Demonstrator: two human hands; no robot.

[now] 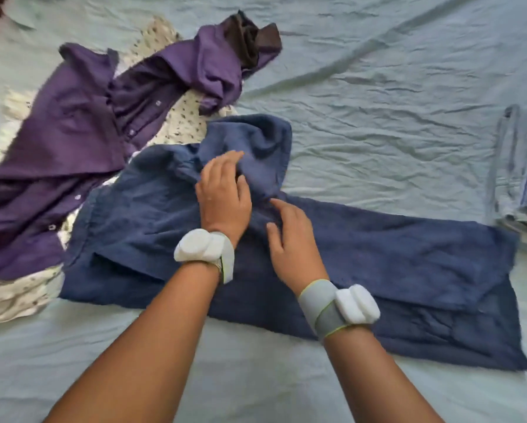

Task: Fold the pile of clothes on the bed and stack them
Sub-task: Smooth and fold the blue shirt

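Note:
A dark blue pair of trousers (393, 261) lies across the middle of the bed, one leg stretched to the right and the other bunched up toward the far side. My left hand (222, 196) rests on the bunched part near the crotch, fingers lightly curled into the cloth. My right hand (292, 236) lies just to its right, fingers relaxed and touching the fabric. A purple button shirt (72, 141) sprawls crumpled to the left, over a white spotted garment (17, 294). A brown garment (250, 38) sits at the far end of the shirt.
A folded light blue garment (521, 178) lies at the right edge. The pale green bedsheet (378, 87) is wrinkled and bare across the far right and along the near side. Both wrists wear grey bands with white pads.

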